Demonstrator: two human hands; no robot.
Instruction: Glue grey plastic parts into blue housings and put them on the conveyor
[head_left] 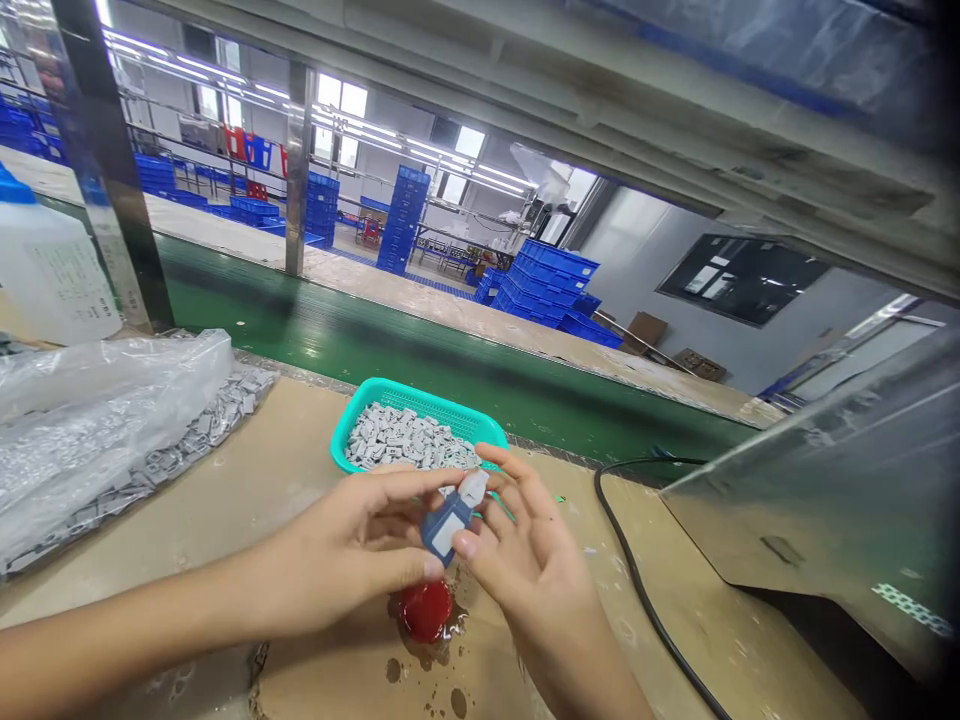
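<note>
My left hand (352, 545) reaches in from the left and pinches a small blue bottle (448, 527) with a white nozzle cap (472, 488), tilted up and to the right. My right hand (525, 560) is close on the other side, its fingers apart and its thumb tip beside the bottle. I cannot tell if it grips the bottle. Below both hands, a glossy red round patch (426, 610) lies on the tan work surface (300, 480), with wet brown spots around it. A teal plastic basket (397, 393) of small grey parts (405, 438) stands just beyond my fingers.
A clear plastic bag (97, 420) of grey parts lies at the left, with a white plastic jug (49, 270) behind it. A black cable (630, 560) curves across the right side. A metal panel (817, 500) juts in at the right. A green conveyor belt (375, 340) runs behind.
</note>
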